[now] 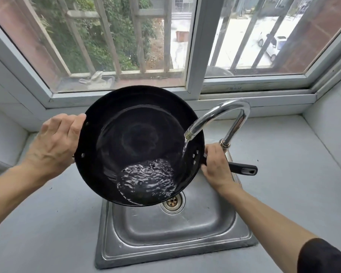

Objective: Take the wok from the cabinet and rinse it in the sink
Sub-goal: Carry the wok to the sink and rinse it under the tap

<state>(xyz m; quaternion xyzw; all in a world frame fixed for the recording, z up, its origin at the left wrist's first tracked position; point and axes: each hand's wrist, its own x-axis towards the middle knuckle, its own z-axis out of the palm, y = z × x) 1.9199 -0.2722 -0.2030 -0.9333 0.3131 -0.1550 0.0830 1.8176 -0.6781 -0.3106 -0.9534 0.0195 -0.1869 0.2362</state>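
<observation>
A black wok hangs tilted above the steel sink, its near rim lowest, with rippling water pooled there. My left hand grips the wok's left rim, fingers curled over the edge. My right hand holds the long black handle close to the wok's right side. Water runs from the chrome tap onto the wok's inner right wall.
The sink's drain shows just past the wok's near rim. Grey countertop surrounds the sink on all sides. A barred window with a white frame stands right behind the tap.
</observation>
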